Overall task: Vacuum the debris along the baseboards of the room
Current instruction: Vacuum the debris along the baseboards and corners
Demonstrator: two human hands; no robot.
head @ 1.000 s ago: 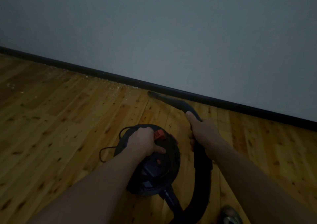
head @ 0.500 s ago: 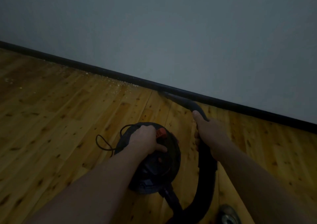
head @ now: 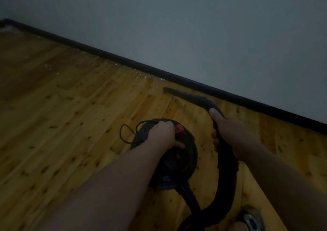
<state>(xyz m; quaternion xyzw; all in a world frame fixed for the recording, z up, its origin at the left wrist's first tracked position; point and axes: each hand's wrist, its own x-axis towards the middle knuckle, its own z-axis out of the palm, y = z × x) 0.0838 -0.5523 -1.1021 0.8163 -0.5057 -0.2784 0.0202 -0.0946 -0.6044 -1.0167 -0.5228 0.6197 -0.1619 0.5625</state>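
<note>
The canister vacuum [head: 169, 158], seemingly light, was gripped atop by the left hand [head: 162, 135], while the stiff nozzle [head: 187, 96] beside the baseboard [head: 123, 60] was clasped by right hand [head: 230, 133] fingers [head: 215, 140].

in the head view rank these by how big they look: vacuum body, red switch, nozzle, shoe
1. vacuum body, the largest by far
2. nozzle
3. shoe, cut off by the frame edge and nearer the camera, so its place against the nozzle is unsure
4. red switch, the smallest
</note>
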